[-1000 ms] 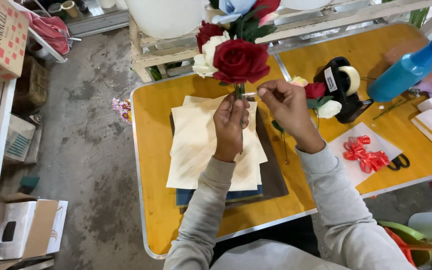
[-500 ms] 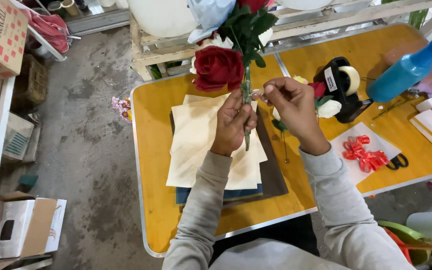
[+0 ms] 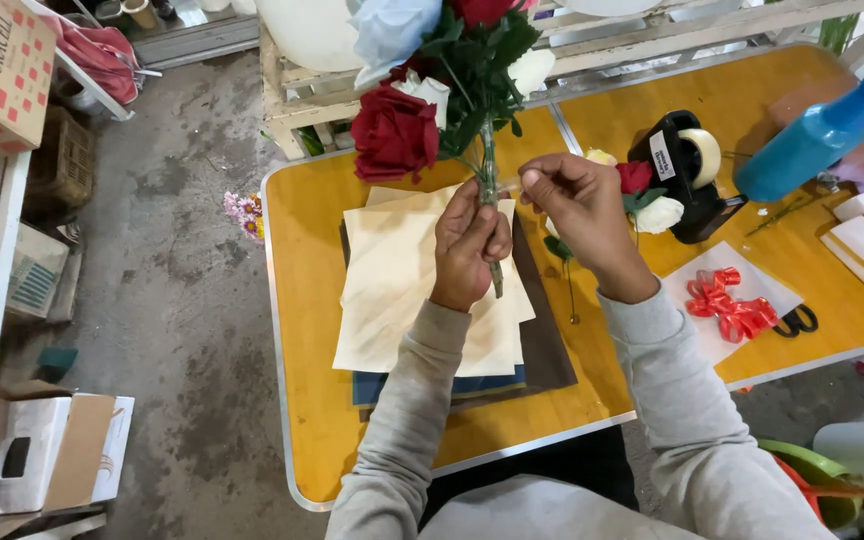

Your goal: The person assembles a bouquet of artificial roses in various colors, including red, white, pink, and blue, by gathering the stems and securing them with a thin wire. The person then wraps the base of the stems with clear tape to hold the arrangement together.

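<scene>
rose (image 3: 394,130): dark red | leaves (image 3: 482,70): deep green | paper sheets (image 3: 402,280): cream, plain | table (image 3: 302,300): orange-yellow, grey rim | ribbon (image 3: 727,305): bright red | spray bottle (image 3: 812,140): turquoise | sleeves (image 3: 692,440): grey

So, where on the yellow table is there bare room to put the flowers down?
The yellow table is bare along its left strip, beside the cream paper sheets, and along the near edge below them. The right side is crowded: tape dispenser, red ribbon, scissors, blue spray bottle.
</scene>
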